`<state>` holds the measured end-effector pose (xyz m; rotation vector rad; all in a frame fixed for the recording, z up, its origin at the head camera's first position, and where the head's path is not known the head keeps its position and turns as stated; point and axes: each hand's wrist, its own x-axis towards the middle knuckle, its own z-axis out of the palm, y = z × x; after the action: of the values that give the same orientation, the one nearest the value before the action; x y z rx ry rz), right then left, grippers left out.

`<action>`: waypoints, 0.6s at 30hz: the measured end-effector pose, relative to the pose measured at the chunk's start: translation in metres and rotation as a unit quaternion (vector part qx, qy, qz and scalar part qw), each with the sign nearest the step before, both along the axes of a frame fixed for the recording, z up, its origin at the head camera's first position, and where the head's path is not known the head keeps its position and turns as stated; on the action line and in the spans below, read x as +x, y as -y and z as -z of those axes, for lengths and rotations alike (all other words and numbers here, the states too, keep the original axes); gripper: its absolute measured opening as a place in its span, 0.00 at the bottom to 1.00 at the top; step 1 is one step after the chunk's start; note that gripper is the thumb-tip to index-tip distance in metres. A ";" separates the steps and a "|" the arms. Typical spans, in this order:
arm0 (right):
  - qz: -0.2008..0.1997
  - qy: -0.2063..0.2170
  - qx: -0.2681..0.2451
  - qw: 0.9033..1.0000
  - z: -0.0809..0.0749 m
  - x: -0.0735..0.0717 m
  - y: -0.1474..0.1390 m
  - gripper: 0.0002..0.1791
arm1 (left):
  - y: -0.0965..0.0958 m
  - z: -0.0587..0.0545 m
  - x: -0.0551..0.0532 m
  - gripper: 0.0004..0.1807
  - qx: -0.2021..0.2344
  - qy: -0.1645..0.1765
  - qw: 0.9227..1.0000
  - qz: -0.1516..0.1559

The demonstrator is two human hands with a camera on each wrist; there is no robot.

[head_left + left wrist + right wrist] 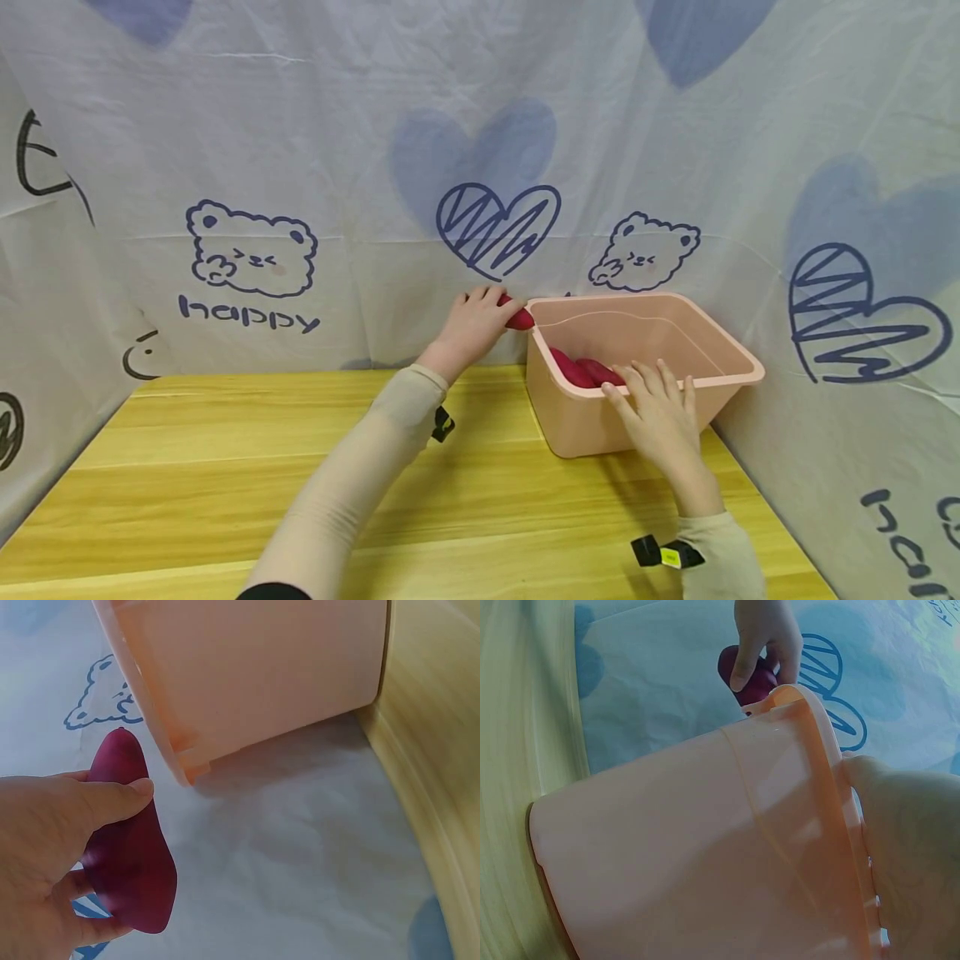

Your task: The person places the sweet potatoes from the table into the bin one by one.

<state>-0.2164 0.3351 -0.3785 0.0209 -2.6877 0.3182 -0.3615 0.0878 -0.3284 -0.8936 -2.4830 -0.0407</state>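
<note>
My left hand [471,327] grips a dark red sweet potato [133,847] between thumb and fingers, just outside the left corner of a pink plastic bin [585,425]. In the left wrist view, its tapered end points up beside the bin's rim. Several more red sweet potatoes [573,368] lie inside the bin along its left and near walls. My right hand [660,417] rests at the near rim with fingers spread over it; the right wrist view shows that hand [911,832] at the rim, its fingertips hidden.
The bin stands on a light wooden table [247,467], near its back right corner. A white cloth [360,167] printed with blue hearts and bears hangs behind the table and along its sides. Black wrist straps [667,552] sit on the sleeves.
</note>
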 end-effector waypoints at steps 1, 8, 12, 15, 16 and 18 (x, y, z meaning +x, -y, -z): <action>0.001 0.001 0.000 1.000 0.000 0.000 0.000 0.32 | -0.001 -0.001 0.000 0.23 0.000 0.002 1.000 0.001; 0.001 0.005 0.000 1.000 0.000 0.000 0.000 0.32 | -0.007 -0.005 0.004 0.22 -0.009 0.004 1.000 0.002; 0.003 0.006 -0.004 1.000 0.001 0.000 0.000 0.32 | -0.013 -0.006 0.006 0.21 -0.013 0.002 1.000 0.000; 0.006 0.008 -0.006 1.000 0.000 0.000 0.001 0.32 | -0.017 -0.006 0.007 0.21 -0.015 0.001 1.000 -0.001; 0.006 0.009 -0.006 1.000 0.000 0.000 0.001 0.32 | -0.019 -0.006 0.008 0.21 -0.015 0.000 1.000 0.001; 0.006 0.009 -0.007 1.000 0.000 0.000 0.001 0.33 | -0.022 -0.006 0.008 0.22 -0.016 -0.003 1.000 0.002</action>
<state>-0.2162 0.3339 -0.3783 -0.0022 -2.7020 0.3336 -0.3534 0.1099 -0.3221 -0.9112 -2.4821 0.0005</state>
